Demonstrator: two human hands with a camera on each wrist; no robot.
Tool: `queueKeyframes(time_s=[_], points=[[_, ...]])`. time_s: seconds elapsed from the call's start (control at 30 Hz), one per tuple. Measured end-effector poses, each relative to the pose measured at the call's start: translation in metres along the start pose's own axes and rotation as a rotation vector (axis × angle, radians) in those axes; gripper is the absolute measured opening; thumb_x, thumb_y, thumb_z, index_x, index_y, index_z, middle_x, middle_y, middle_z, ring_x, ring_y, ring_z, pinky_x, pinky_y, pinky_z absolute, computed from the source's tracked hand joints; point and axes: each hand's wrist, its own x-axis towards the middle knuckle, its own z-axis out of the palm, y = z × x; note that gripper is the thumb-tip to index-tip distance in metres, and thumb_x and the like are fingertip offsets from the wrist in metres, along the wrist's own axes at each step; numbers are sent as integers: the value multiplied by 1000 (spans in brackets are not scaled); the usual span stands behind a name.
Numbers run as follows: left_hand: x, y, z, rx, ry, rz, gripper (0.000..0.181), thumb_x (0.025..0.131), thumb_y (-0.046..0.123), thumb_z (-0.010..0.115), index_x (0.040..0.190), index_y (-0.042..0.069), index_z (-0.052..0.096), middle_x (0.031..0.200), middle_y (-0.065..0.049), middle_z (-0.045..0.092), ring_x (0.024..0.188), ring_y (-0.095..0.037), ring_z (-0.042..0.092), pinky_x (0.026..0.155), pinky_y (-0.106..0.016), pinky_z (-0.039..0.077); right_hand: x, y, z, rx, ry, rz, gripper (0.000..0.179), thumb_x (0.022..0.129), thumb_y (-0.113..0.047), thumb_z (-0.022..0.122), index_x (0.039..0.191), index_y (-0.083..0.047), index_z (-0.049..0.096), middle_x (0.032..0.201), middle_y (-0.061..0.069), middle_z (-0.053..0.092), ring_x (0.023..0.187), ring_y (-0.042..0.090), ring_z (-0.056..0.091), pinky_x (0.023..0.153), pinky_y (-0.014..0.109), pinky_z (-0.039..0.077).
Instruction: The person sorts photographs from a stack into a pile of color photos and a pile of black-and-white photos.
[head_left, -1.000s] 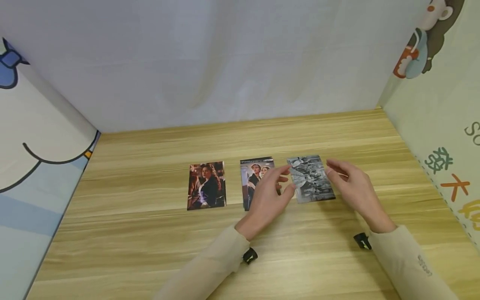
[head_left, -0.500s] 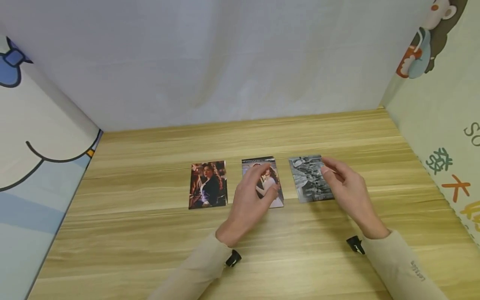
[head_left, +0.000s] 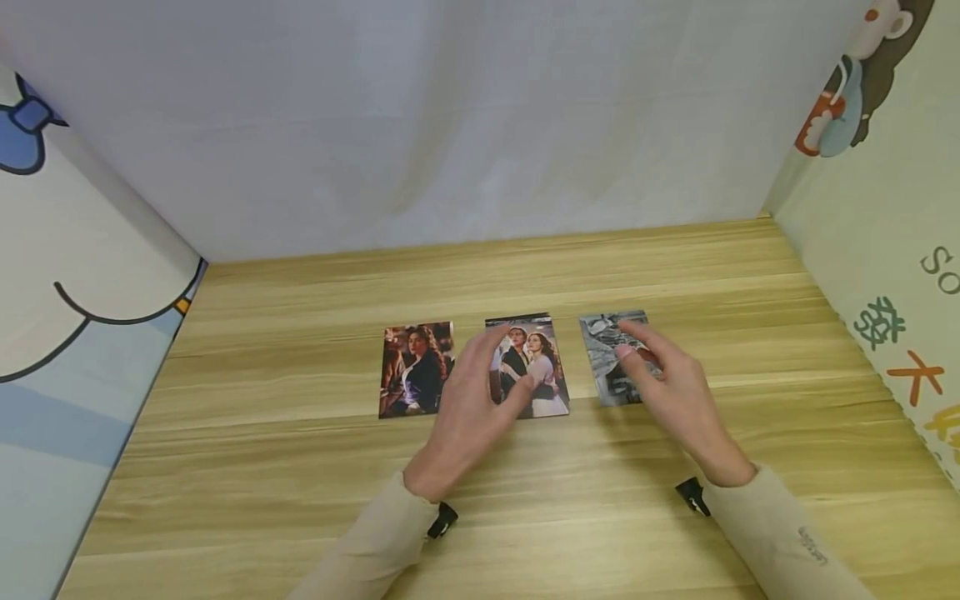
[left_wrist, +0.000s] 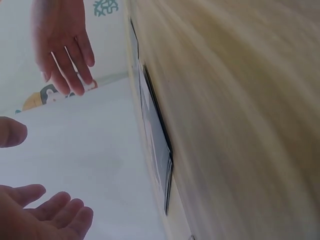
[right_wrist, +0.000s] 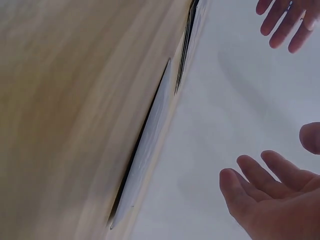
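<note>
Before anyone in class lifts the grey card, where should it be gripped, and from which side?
Its two long edges look best, coming from above with the right grip. The grey card lies flat and thin on the table, so its edges should offer more purchase than its face. That grip hovers over the card's right part, and bare table shows along its left edge.

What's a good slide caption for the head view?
Left hand and right hand hover above picture cards on a table.

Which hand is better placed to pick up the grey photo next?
Probably the right hand: it hovers over the grey photo, holding nothing, while the left hand is nearer the middle stack.
</note>
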Motion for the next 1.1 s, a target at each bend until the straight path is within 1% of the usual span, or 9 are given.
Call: queueKeyframes(time_s=[0.13,0.23,0.37,0.53,0.67,0.8,0.9,1.0,1.1], points=[[1,-6,-4,49,-8,10,72,94,32,71,155,5,43,155,-16,46,142,-34,45,115,-56,39,2,-2,7,-42,-8,-30,48,108,-28,56,148,-2,54,147,24,55,120,45,61,97,62,52],[1,-11,-7,85,-19,14,75,93,33,71,155,4,42,157,-17,45,143,-36,43,117,-56,37,3,-3,11,-74,-28,-41,49,108,-29,56,149,-2,53,150,24,52,128,48,55,106,65,45],[2,-17,-9,128,-50,-4,78,94,36,72,157,4,39,160,-18,41,145,-38,41,117,-59,35,6,-5,16,-101,-58,-52,51,108,-29,56,150,0,51,152,25,50,138,47,47,114,64,37],[3,-23,-12,182,-80,-17,81,94,37,73,158,2,37,161,-20,38,146,-40,39,118,-58,34,11,-7,22,-145,-84,-68,53,107,-27,58,151,0,49,153,25,49,141,45,45,117,61,34],[4,-27,-13,203,-103,-26,83,94,37,74,159,1,36,162,-22,36,147,-41,37,118,-58,34,15,-8,26,-173,-109,-72,53,106,-26,59,151,1,48,152,25,49,141,45,45,117,61,34],[6,-30,-12,229,-125,-32,85,95,39,74,159,0,35,162,-23,36,147,-42,37,118,-57,34,19,-8,30,-216,-139,-61,56,106,-30,58,153,0,47,154,24,49,142,44,45,117,60,35],[7,-32,-11,258,-143,-31,86,95,41,74,159,-1,35,161,-24,36,147,-42,37,119,-56,34,21,-8,32,-236,-173,-52,60,107,-32,58,155,0,44,156,23,45,144,43,41,118,60,33],[8,-32,-11,282,-164,-36,87,95,42,74,159,-1,34,161,-25,36,147,-41,37,120,-54,34,23,-9,34,-246,-202,-53,61,107,-33,58,155,1,42,157,25,43,145,44,39,119,60,31],[9,-32,-11,299,-188,-46,87,95,42,73,159,-1,34,160,-24,37,146,-41,38,120,-53,34,25,-10,36,-266,-215,-61,62,106,-34,58,154,2,43,156,26,44,144,45,41,119,59,32]])
